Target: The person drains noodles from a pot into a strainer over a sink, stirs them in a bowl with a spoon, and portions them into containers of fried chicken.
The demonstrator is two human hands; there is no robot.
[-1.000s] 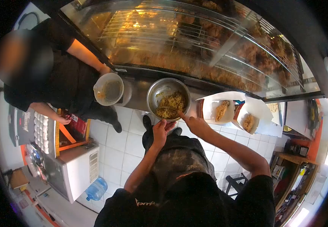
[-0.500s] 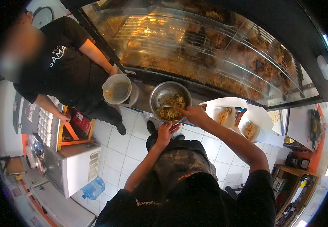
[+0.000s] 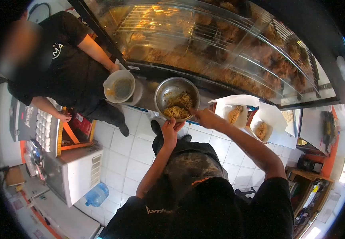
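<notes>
Our left hand [image 3: 170, 130] has moved up to the lower rim of the metal bowl [image 3: 171, 85], just above frame centre; we cannot tell whether it grips. Our right hand [image 3: 205, 118] grips a utensil [image 3: 186, 108], angled up-left into the noodles [image 3: 175, 112]

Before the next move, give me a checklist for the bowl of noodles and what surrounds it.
1. Noodles in the metal bowl: ok.
2. Left hand at the bowl's near rim: ok; firmness of its hold: cannot tell.
3. Utensil in the right hand, reaching into the bowl: ok.
4. Noodles evenly mixed: cannot tell.
5. Both white-lined boxes open: ok; a breaded piece lies in each.
6. Co-worker's hand at the plastic container clear of the bowl: ok.
</notes>
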